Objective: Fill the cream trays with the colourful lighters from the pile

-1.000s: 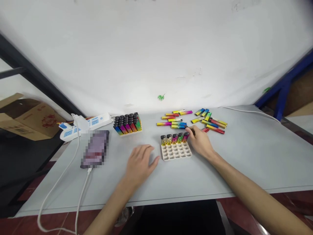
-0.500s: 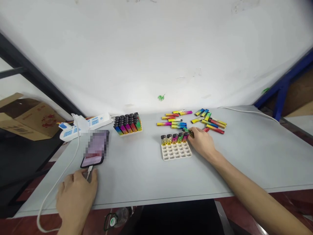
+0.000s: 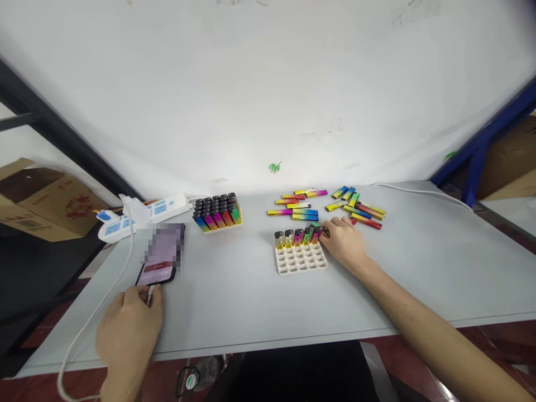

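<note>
My right hand point(image 3: 345, 243) rests on the table beside the cream tray point(image 3: 301, 261), its fingers curled round a rainbow lighter point(image 3: 319, 228) at the tray's back right corner. The tray's back row holds several upright lighters point(image 3: 295, 237); its other cells are bare. My left hand point(image 3: 128, 326) is at the table's front left, fingers closed on the white cable plug at the near end of the phone point(image 3: 161, 254). Loose lighters point(image 3: 330, 204) lie flat behind the tray.
A full tray of black-capped lighters point(image 3: 218, 212) stands at the back centre. A white power strip point(image 3: 140, 215) with cables lies at back left. A cardboard box point(image 3: 42, 198) sits off the table's left. A white cable point(image 3: 419, 191) runs along the right back.
My left hand moved from the middle of the table to the phone's near end and took hold of the cable plug. My right hand drew a lighter from the pile toward the tray.
</note>
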The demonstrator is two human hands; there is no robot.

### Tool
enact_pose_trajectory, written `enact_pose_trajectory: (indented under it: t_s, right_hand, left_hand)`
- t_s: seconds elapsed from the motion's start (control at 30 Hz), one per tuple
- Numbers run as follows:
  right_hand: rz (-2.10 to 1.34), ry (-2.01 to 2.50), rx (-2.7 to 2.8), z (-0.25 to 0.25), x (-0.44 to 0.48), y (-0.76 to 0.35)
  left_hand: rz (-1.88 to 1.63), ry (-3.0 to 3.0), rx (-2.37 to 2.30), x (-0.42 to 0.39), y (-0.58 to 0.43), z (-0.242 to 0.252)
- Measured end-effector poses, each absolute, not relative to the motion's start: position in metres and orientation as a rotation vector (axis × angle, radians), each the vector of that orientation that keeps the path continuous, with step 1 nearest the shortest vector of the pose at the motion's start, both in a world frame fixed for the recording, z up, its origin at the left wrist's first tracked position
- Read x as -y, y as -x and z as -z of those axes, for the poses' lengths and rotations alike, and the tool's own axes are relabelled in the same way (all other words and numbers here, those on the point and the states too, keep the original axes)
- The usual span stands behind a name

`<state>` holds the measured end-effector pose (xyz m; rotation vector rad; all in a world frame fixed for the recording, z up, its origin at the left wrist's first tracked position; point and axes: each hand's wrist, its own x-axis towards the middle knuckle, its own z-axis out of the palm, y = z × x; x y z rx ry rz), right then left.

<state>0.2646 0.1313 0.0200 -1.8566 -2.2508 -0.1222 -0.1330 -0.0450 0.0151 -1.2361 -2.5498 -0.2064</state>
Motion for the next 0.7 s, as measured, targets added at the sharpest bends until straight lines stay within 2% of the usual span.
enact_pose_trajectory:
  t_s: [0.2,0.37,0.53,0.7]
  right_hand:
    - [0.019,1.769,2.189,-0.017,-0.135,-0.267]
    - [-0.172,1.614,1.928,-0.023,-0.14,-0.276]
    - [-0.206,1.439,1.647,-0.046,-0.125,-0.29]
    - [-0.339,1.235,1.724,-0.078,-0.098,-0.277]
  left_hand:
    - [0.225,1.301,2.54,0.043,0.135,-0.018]
    - [0.252,1.31,2.587,0.043,0.139,-0.019]
    - [0.403,1.205,2.302,0.049,0.117,-0.021]
    - [0.612,1.897,2.078,0.04,0.035,-0.018]
